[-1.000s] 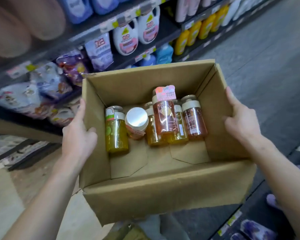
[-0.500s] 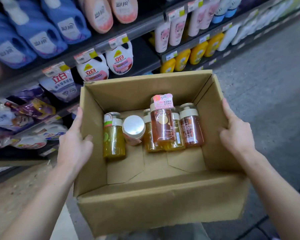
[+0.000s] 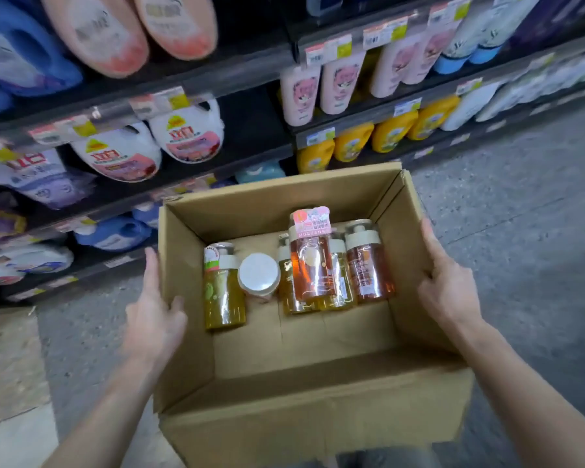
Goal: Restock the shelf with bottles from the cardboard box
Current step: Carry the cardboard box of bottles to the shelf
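Stocked store shelves (image 3: pixel 196 96) fill the aisle ahead of me, now higher in view than half a second ago. My left hand (image 3: pixel 156 319) and right hand (image 3: pixel 448 288) clasp the cardboard box (image 3: pixel 304 410) walls; the bottles (image 3: pixel 309 261) stand inside, against its far wall

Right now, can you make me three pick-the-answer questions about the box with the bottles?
1. Where do the bottles sit in the cardboard box?
A. along the far wall
B. along the near wall
C. outside it

2. What colour is the leftmost bottle?
A. blue
B. yellow-green
C. black

3. What are the left hand and right hand doing?
A. lifting a bottle out
B. hanging free
C. gripping the box's two sides

Answers: 1 A, the near floor of the box is bare. 2 B, its liquid looks yellow-green. 3 C, one hand clasps each side wall.
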